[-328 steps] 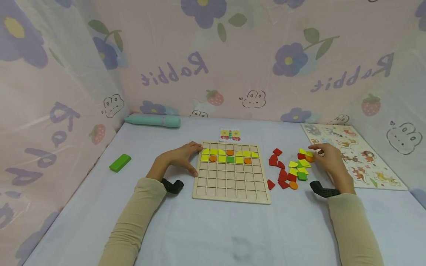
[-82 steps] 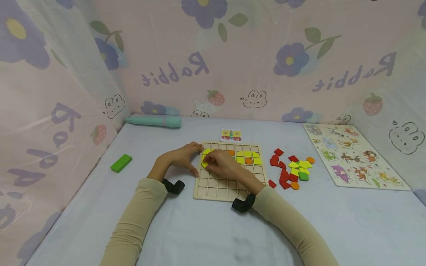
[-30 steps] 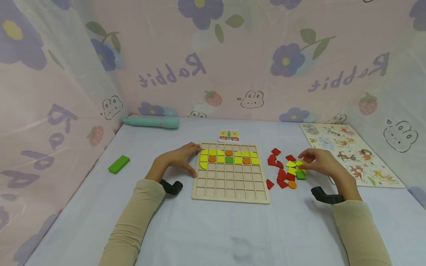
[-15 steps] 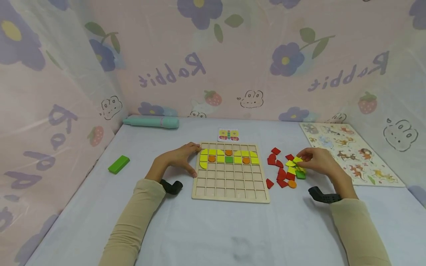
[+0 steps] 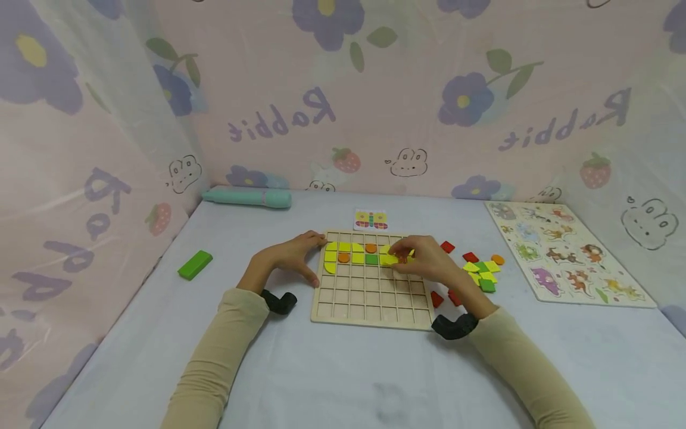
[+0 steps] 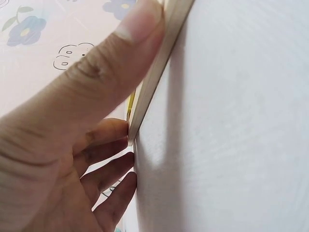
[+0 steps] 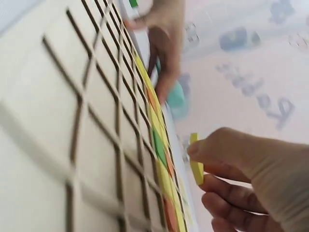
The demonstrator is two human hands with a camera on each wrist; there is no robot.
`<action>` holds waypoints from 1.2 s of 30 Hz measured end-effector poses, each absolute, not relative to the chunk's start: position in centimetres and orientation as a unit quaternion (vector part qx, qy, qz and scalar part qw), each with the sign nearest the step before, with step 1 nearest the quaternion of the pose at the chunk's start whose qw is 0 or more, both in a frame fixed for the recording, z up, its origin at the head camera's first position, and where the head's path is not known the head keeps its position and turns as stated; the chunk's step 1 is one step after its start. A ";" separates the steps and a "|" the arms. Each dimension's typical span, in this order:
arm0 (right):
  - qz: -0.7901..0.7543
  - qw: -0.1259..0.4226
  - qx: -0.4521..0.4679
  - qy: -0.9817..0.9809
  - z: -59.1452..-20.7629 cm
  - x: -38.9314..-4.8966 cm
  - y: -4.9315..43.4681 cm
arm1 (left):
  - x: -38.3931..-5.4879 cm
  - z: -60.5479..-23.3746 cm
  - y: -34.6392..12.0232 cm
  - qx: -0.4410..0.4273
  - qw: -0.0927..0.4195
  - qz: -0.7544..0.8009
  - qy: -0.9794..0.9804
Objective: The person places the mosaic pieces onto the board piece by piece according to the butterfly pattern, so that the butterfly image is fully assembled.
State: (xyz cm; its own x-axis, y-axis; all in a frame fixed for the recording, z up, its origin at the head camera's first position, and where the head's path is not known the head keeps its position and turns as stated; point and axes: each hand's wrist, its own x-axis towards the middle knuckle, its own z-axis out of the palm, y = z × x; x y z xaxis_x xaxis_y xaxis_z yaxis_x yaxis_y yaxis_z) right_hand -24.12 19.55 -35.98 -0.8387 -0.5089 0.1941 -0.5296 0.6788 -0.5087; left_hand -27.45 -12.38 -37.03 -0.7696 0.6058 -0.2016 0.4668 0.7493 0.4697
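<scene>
A wooden grid board [image 5: 358, 298] lies mid-table, with yellow, orange and green tiles filling parts of its second and third rows. One yellow rounded tile [image 5: 330, 268] sits in the fourth row at the left end. My left hand [image 5: 292, 255] touches the board's left edge, thumb and fingers spread along it; the left wrist view shows the thumb [image 6: 104, 67] against the rim. Over the board's right half, my right hand [image 5: 426, 259] pinches a yellow tile [image 7: 197, 162] between thumb and fingertips, raised off the grid. It hides some tiles below.
Loose red, yellow, green and orange tiles [image 5: 485, 274] lie right of the board. Behind it is a butterfly pattern card [image 5: 371, 220]. An animal puzzle board [image 5: 563, 250] lies far right, a green block [image 5: 195, 264] at left, a teal pen-shaped object [image 5: 246, 197] behind.
My right hand has taken a yellow tile from the loose pile and moved left over the board. Earlier, it left a yellow rounded tile at the grid's left. My left hand stays put.
</scene>
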 end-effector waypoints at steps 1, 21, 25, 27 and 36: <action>0.287 0.019 0.293 -0.912 -36.1 -24.2 18.5 | -27.5 -37.0 -12.4 0.293 0.173 0.199 0.919; 0.279 0.018 0.395 -0.875 -38.7 -25.2 11.2 | -27.5 -36.9 -12.6 0.303 0.177 0.208 0.913; 0.279 0.019 0.404 -0.871 -38.8 -25.3 11.2 | -27.5 -37.0 -12.6 0.304 0.177 0.210 0.912; 0.281 0.020 0.408 -0.869 -39.0 -25.3 11.2 | -27.6 -37.0 -12.6 0.306 0.177 0.208 0.912; 0.273 0.020 0.419 -0.866 -38.7 -25.3 12.1 | -27.7 -37.1 -12.6 0.302 0.174 0.205 0.915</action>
State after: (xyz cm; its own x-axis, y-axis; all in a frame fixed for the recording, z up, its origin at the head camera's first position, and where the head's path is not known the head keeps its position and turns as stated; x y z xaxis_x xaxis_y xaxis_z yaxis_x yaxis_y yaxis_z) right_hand -25.27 12.11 -38.69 -0.6482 -0.7146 0.2629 -0.7360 0.4996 -0.4569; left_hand -27.69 -12.55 -37.09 -0.7568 0.6239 -0.1951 0.4808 0.7335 0.4805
